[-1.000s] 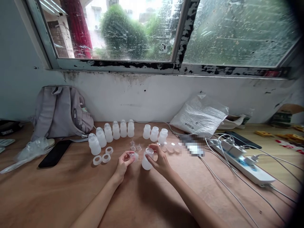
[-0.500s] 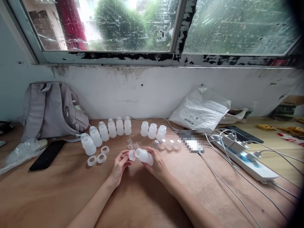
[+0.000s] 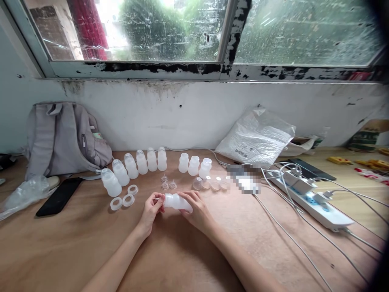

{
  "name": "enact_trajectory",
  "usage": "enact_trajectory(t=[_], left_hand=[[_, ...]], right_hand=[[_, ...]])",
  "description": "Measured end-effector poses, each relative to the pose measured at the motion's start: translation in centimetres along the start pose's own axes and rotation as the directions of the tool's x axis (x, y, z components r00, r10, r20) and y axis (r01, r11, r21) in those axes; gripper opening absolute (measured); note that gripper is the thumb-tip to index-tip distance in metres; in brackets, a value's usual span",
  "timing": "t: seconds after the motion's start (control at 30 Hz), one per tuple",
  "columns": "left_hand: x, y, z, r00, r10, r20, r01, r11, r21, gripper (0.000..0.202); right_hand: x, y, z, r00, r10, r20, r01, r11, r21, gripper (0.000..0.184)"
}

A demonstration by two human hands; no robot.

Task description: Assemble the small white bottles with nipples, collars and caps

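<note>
My right hand (image 3: pixel 196 209) grips a small translucent white bottle (image 3: pixel 179 201) lying on its side above the wooden table (image 3: pixel 75 243). My left hand (image 3: pixel 151 209) pinches the clear nipple piece at the bottle's mouth, pressing it against the opening. Behind my hands stand a curved row of capped bottles (image 3: pixel 130 168) and three open bottles (image 3: pixel 194 165). Two white rings (image 3: pixel 123 200) lie to the left. Small clear nipples (image 3: pixel 168 183) and clear caps (image 3: pixel 209 183) lie just beyond my hands.
A grey backpack (image 3: pixel 63 136) leans on the wall at the left, with a black phone (image 3: pixel 57 196) and a crumpled plastic bag (image 3: pixel 26 194) before it. A white plastic bag (image 3: pixel 258 136), a power strip (image 3: pixel 313 202) with cables and another phone (image 3: pixel 313 171) lie to the right.
The bottle has been tipped from upright onto its side. My left hand has brought the clear nipple piece to its mouth. The view has tilted slightly downward.
</note>
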State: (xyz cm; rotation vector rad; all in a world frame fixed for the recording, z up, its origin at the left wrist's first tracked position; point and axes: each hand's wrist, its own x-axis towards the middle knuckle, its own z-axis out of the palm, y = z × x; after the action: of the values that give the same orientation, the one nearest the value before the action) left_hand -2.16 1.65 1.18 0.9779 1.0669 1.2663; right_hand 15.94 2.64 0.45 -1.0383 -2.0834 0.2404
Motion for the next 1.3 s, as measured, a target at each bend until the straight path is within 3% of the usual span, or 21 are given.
enact_trajectory(t=[0.17,0.27,0.4,0.47,0.63,0.8,1.0,1.2,1.3], left_hand=[[0.0,0.1,-0.3,1.0,-0.01,0.006,0.01,0.998,-0.055,0.028],[-0.1,0.4,-0.6,1.0,0.007,0.026,-0.006,0.998,-0.068,0.024],[-0.3,0.9,-0.7,0.992,0.059,0.109,-0.047,0.993,-0.112,0.023],[-0.3,1.1,-0.7,0.989,0.093,0.112,-0.076,0.986,-0.151,0.027],[0.0,0.9,-0.7,0.999,0.028,-0.024,-0.029,0.997,-0.067,0.034],[-0.1,1.1,-0.7,0.997,0.071,0.004,-0.07,0.99,-0.124,0.037],[-0.1,0.7,-0.4,1.0,0.005,-0.031,-0.005,1.0,-0.001,0.035],[-0.1,0.8,-0.5,0.996,0.09,0.006,-0.089,0.993,-0.073,0.036],[-0.3,0.8,-0.3,0.998,0.036,0.044,-0.032,0.996,-0.084,0.039]], right_hand=[[0.3,-0.5,-0.7,0.998,0.059,0.001,-0.058,0.983,0.176,0.036],[0.6,-0.8,-1.3,0.985,0.162,0.065,-0.174,0.94,0.295,0.032],[0.8,-0.9,-1.6,0.913,0.342,0.222,-0.407,0.807,0.427,0.029],[0.7,-0.9,-1.5,0.886,0.383,0.262,-0.464,0.757,0.461,0.029],[0.6,-1.0,-1.1,0.884,0.397,0.246,-0.467,0.754,0.462,0.033],[0.5,-0.8,-1.0,0.884,0.413,0.22,-0.467,0.766,0.441,0.034],[0.6,-0.9,-1.1,0.89,0.407,0.204,-0.455,0.767,0.453,0.032],[0.6,-0.8,-1.0,0.873,0.427,0.234,-0.486,0.726,0.487,0.035],[0.6,-1.0,-0.9,0.892,0.414,0.181,-0.449,0.767,0.459,0.034]])
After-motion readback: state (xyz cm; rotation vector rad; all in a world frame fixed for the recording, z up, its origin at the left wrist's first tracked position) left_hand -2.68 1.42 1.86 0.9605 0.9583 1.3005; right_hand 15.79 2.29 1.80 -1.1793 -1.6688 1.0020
